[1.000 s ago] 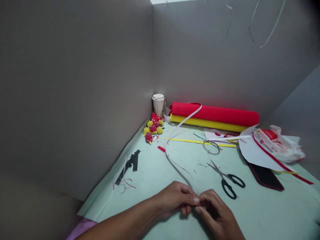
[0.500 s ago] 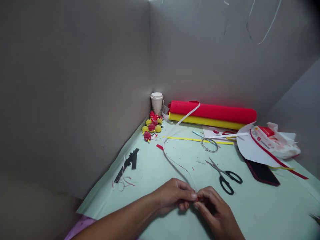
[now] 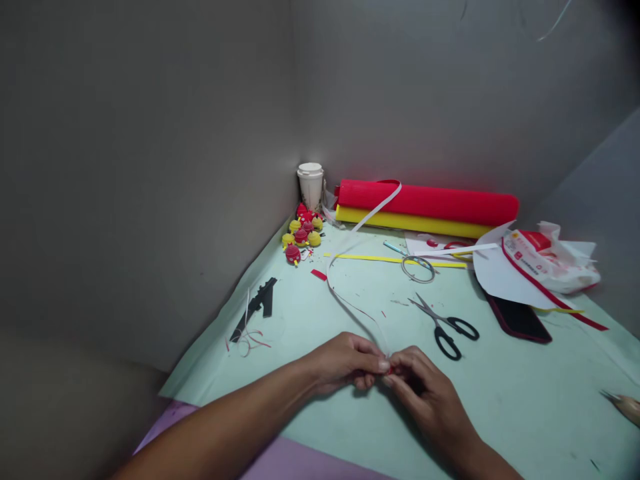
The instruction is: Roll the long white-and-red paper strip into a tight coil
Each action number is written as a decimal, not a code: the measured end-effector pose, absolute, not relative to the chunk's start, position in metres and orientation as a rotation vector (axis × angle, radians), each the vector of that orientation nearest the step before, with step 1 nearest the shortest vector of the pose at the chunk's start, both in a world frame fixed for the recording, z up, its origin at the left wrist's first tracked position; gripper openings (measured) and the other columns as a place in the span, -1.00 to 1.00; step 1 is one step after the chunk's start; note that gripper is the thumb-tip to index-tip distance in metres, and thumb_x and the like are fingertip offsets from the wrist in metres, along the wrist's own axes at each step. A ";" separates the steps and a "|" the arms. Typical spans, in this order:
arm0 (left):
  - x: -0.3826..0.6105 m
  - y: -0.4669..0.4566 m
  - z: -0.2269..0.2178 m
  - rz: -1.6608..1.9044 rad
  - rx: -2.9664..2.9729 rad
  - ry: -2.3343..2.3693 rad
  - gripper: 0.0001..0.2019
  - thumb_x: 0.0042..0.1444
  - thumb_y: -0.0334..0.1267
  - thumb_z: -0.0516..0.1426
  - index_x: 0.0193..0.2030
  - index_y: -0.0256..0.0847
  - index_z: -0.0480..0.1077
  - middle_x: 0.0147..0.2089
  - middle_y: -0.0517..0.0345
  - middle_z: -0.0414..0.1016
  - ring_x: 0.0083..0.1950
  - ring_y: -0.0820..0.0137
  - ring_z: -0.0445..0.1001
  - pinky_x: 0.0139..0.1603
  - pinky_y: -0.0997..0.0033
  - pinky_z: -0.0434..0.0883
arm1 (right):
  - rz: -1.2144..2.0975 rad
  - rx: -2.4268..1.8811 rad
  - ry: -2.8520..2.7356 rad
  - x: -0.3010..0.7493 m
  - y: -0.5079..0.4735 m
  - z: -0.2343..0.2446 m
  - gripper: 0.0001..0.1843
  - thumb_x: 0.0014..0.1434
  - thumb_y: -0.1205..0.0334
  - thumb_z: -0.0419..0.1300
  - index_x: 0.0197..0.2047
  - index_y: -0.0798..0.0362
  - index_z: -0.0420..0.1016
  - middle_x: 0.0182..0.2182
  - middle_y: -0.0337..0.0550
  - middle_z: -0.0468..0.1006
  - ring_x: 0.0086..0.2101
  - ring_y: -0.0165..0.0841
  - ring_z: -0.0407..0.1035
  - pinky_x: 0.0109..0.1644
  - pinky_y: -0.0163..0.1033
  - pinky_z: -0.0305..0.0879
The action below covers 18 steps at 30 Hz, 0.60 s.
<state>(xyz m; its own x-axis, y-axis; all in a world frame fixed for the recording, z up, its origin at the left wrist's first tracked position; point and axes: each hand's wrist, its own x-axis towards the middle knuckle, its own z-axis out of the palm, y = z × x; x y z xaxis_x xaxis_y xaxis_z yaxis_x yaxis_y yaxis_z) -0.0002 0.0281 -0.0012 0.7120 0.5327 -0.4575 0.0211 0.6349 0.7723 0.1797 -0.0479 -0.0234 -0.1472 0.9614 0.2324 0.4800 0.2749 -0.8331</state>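
L hand (image 3: 345,363) + R hand (image 3: 425,393) meeting fingertip to fingertip over near-centre of green mat (image 3: 500,413). Both pinching tight, thumb vs forefinger, on near end of white strip (image 3: 350,303); no gap showing btwn the digits. Tiny red bit (image 3: 393,366) peeking out at the pinch, too small to tell what it is. Strip running away from hands in a long loop across mat, far end lying up over red roll (image 3: 450,202) by back wall. Yellow roll (image 3: 410,223) lying just in front of red one, touching it.

Scissors (image 3: 445,325), black handles, lying near R hand, blades slightly apart. Wire ring (image 3: 418,269) sitting on yellow strip (image 3: 390,259) beyond them. Lidded cup (image 3: 311,185) standing upright in corner, w/ cluster of red/yellow round pieces (image 3: 301,235) sitting just in front. Black scraps (image 3: 260,308) lying well off to L. Dark phone (image 3: 520,319) lying flat to R, partly under white sheet (image 3: 500,277); crumpled bag (image 3: 550,263) resting on that sheet.
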 end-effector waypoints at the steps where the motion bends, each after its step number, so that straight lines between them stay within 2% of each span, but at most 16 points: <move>1: 0.000 0.028 -0.001 0.327 0.842 0.731 -0.73 -0.19 -0.21 0.37 -0.40 -0.35 0.49 -0.63 0.23 0.39 -0.63 0.58 0.29 -0.59 0.58 0.20 | 0.767 -1.312 -1.758 0.180 -0.048 -0.023 -0.90 0.27 0.17 0.13 -0.21 -0.03 0.44 -0.33 -0.19 0.43 -0.36 -0.37 0.39 -0.33 -0.31 0.32; 7: 0.002 0.027 -0.001 0.357 0.829 0.730 -0.76 -0.13 -0.20 0.35 -0.44 -0.33 0.45 -0.64 0.25 0.37 -0.64 0.59 0.27 -0.62 0.59 0.17 | 0.745 -1.326 -1.687 0.179 -0.049 -0.027 -0.87 0.25 0.17 0.16 -0.13 -0.04 0.40 -0.34 -0.23 0.40 -0.43 -0.42 0.34 -0.38 -0.33 0.30; 18: 0.003 0.029 -0.003 0.337 0.858 0.701 -0.73 -0.10 -0.18 0.36 -0.40 -0.34 0.46 -0.60 0.23 0.37 -0.62 0.60 0.25 -0.58 0.58 0.15 | 0.628 -1.317 -1.728 0.181 -0.047 -0.023 -0.97 0.22 0.24 0.19 -0.23 -0.03 0.42 -0.38 -0.23 0.41 -0.42 -0.41 0.33 -0.38 -0.31 0.28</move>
